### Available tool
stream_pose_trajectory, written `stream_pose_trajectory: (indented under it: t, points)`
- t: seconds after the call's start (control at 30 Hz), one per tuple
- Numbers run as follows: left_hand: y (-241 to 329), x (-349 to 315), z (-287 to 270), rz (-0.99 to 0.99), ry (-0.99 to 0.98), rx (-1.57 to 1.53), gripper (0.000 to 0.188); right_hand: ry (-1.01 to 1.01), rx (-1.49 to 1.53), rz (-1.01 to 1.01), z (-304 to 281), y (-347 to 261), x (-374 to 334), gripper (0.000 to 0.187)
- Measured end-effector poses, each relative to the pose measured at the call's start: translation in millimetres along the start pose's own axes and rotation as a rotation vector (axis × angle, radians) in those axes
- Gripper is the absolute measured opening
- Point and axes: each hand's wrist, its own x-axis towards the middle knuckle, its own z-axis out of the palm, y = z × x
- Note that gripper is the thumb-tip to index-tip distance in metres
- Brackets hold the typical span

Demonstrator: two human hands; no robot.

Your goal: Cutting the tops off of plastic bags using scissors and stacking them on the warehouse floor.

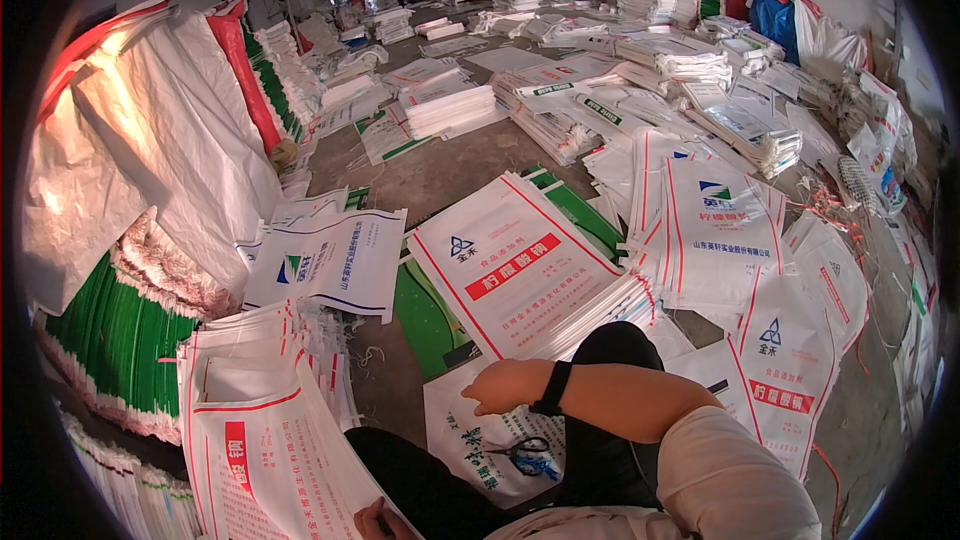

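Note:
My left hand (382, 520) is at the lower edge, its fingers closed on the edge of a white woven sack (270, 430) with red stripes and red print. That sack slopes over a pile at my left knee. My right hand (505, 384), below a black wristband (552, 387), reaches leftward in front of me with fingers partly extended and nothing visible in them. Just beyond it lies a stack of flat white sacks (515, 265) with a red printed band. Beneath the right hand, between my legs, another white sack (460, 437) carries a small dark-and-blue tool (535, 458), probably scissors.
Green sacks (425, 315) stick out under the central stack. Printed white sacks (715, 230) overlap on the right, and a blue-printed one (325, 262) lies at left. Tall bundles (180, 140) rise at far left. More stacks (450, 112) cover the concrete floor (400, 180) further back.

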Motion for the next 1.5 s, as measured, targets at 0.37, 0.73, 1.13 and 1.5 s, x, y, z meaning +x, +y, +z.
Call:
stream_pose_trajectory:
  t: [0.37, 0.73, 1.13, 1.5]
  points:
    - [4.0, 1.3, -0.1, -0.026, -0.004, -0.026, 0.020, -0.009, 0.004, 0.003, 1.9, 1.3, 2.9, 0.052]
    - [-0.2, -0.9, 1.1, -0.036, -0.004, -0.026, 0.020, 0.012, 0.007, -0.003, -0.9, -0.1, -0.8, 0.053]
    - [0.5, -0.9, 0.8, -0.047, -0.009, -0.022, 0.019, 0.025, 0.013, -0.018, 2.0, 2.5, 0.8, 0.052]
    - [-1.9, -2.8, 0.6, -0.044, -0.010, -0.013, 0.019, 0.005, 0.005, -0.008, -1.0, 1.1, -0.4, 0.054]
